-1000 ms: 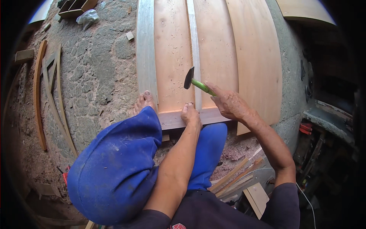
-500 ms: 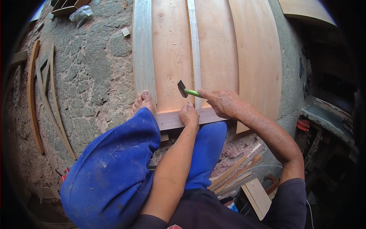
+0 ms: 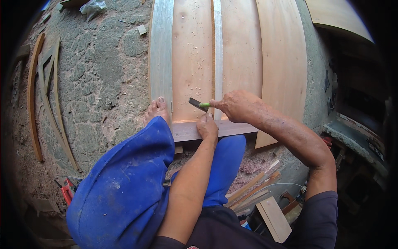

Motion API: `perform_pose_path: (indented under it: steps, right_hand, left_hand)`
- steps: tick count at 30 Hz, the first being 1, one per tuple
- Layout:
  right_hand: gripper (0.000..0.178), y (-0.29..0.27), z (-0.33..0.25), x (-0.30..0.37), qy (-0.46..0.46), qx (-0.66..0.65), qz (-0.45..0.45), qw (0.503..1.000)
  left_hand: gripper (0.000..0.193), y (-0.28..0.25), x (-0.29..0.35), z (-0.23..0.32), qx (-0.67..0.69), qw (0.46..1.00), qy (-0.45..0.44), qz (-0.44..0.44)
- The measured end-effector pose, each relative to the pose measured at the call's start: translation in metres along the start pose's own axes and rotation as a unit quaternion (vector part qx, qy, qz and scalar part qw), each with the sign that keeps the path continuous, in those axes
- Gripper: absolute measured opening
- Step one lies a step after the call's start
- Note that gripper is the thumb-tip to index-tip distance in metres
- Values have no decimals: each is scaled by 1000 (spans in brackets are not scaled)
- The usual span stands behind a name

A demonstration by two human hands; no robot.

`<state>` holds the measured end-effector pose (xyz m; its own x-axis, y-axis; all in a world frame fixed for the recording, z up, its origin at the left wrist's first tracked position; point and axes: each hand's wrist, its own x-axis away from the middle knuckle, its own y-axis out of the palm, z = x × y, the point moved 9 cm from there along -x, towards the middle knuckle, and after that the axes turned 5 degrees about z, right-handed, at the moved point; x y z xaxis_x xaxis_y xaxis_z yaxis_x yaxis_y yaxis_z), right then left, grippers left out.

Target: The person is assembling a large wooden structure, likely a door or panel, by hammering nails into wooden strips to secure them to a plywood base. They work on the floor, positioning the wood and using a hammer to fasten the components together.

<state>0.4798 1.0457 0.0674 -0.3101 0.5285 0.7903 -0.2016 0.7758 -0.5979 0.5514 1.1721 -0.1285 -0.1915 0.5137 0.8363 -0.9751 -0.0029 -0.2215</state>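
The right hand is closed tight around a small hammer with a green handle. The hammer head sticks out to its left. Just below, the left hand pinches down on the dark wood strip, beside a bare foot.

A crumpled clear plastic bag lies on the stone floor at the top left. No labels, signs or screens show.

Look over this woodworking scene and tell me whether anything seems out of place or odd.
A bare foot rests on the wooden panel, close to the hammer in the right hand. Offcuts lie scattered beside the knee.
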Motion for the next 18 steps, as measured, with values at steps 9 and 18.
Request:
perform_pose_path:
  steps: [9,18]
  right_hand:
    - [62,3,-3,-14,-34,-13,26,999]
    - [65,6,6,-15,-20,-11,9,1000]
  left_hand:
    - [28,4,-2,-3,-3,998,61,-5]
    - [31,2,3,-2,-43,999,13,-10]
